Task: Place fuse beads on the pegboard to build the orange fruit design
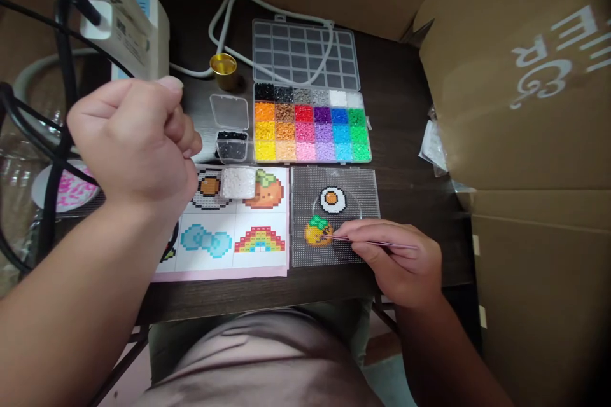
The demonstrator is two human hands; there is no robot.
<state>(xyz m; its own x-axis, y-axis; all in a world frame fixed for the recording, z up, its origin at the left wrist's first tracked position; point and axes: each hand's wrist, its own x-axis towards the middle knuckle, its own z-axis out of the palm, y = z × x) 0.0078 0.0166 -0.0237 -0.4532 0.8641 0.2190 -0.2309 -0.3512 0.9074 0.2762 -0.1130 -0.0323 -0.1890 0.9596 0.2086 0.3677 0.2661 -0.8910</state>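
My right hand (401, 257) pinches a pair of thin tweezers (382, 243), whose tips reach an orange fruit shape made of beads (317, 232) with green leaves. That bead fruit lies on a clear pegboard (305, 194), below a round white-and-orange bead egg (332, 200). My left hand (138, 140) is raised in a fist above the left of the table, close to the camera. Its inner fingers are turned away, so I cannot make out whether anything is in them. A pattern sheet (262, 264) with pixel pictures lies left of the pegboard.
Behind the pegboard stands an open bead case (305, 57) with many colours. Small boxes hold black beads (231, 145) and white beads (238, 183). A gold cup (223, 70), a power strip (153, 25) with cables, and cardboard walls (520, 140) surround the work area.
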